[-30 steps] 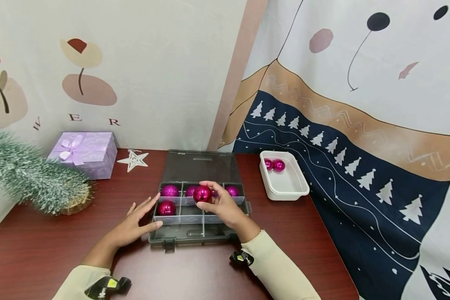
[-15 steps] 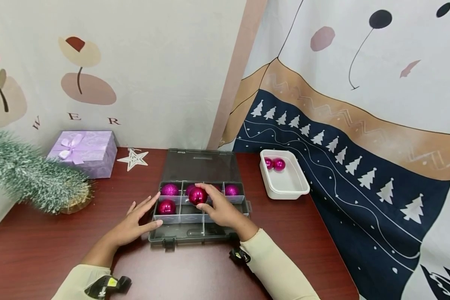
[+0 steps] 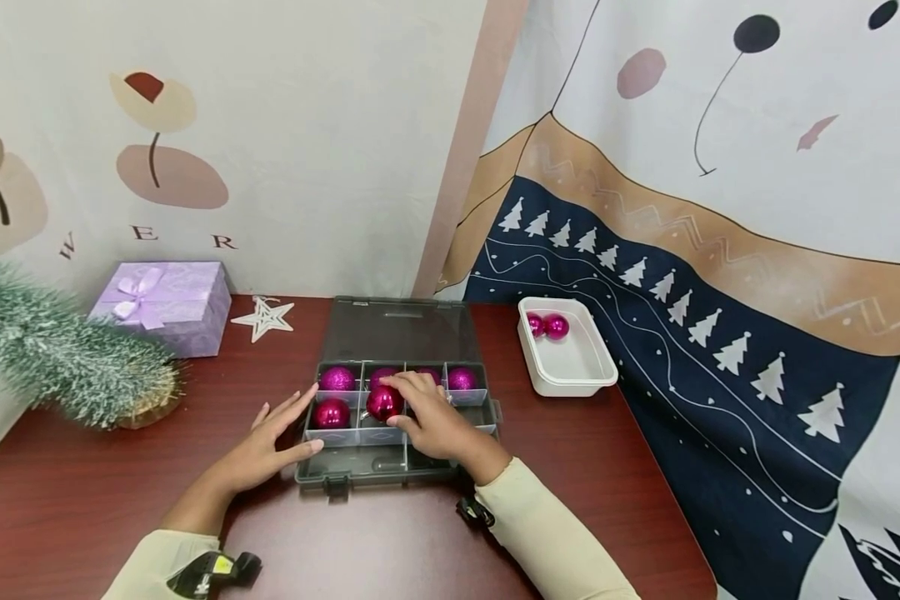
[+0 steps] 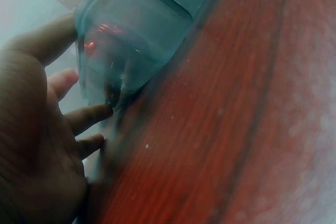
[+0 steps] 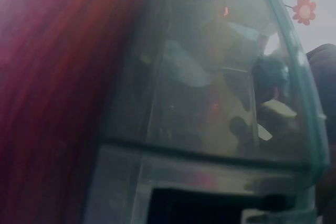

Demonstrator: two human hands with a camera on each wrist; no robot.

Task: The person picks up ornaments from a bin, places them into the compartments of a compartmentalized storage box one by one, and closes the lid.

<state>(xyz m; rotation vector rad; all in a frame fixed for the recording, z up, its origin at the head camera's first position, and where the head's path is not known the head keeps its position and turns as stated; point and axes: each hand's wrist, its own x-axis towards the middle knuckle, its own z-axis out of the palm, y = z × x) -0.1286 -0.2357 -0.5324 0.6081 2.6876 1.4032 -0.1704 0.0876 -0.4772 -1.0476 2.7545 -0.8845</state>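
My right hand (image 3: 437, 423) holds a shiny magenta Christmas ball (image 3: 385, 403) at the middle compartment of the second row in a clear grey divided box (image 3: 397, 333). Whether the ball touches the bottom cannot be told. To its left, another shiny ball (image 3: 332, 413) sits in its compartment. Several balls, among them a glittery one (image 3: 338, 379), lie along the back row, partly behind the right hand. My left hand (image 3: 270, 446) rests at the box's left edge, fingers spread; in the left wrist view its thumb (image 4: 50, 38) touches the wall. The right wrist view is blurred.
To the right stands a white tub (image 3: 570, 375) with two magenta balls (image 3: 557, 326) in it. A white star (image 3: 264, 318), a lilac gift box (image 3: 168, 308) and a small frosted tree (image 3: 60, 358) are at the left. The box's lid leans back toward the wall.
My right hand has moved left and a little toward me, lowering the shiny ball from over the back row to the second-row middle compartment. The left hand has stayed put.
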